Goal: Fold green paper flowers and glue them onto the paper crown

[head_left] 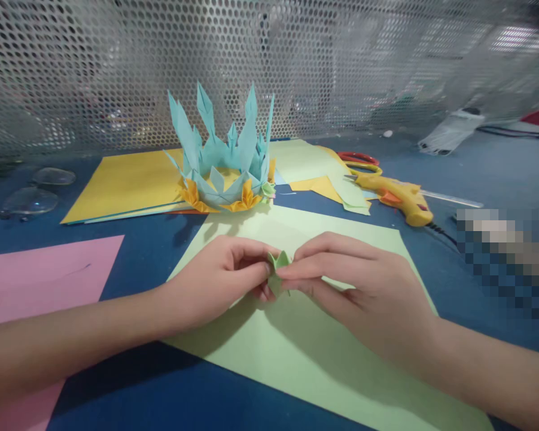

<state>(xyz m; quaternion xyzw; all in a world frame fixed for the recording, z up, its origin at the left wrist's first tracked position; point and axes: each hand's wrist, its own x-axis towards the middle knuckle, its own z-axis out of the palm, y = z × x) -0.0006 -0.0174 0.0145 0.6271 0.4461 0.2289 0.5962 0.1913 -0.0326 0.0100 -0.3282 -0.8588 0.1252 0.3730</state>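
Between my two hands is a small folded green paper piece (277,280) with pointed tips standing up. My left hand (219,281) pinches its left side between thumb and fingers. From the right, the fingertips of my right hand (354,275) are closed on the same piece. Both hands hover over a large light green paper sheet (323,353). Behind them stands a light blue folded-paper crown (219,152) with tall points, trimmed with orange paper flowers (246,196) and a small green one (268,190) at its right side.
Yellow paper (125,182) lies under and left of the crown, pink paper (49,269) at left near eyeglasses (31,200). On the right are a yellow glue gun (399,194), scissors (359,161), paper scraps (318,187) and a clear bag (451,131). A perforated metal screen (139,72) rises behind.
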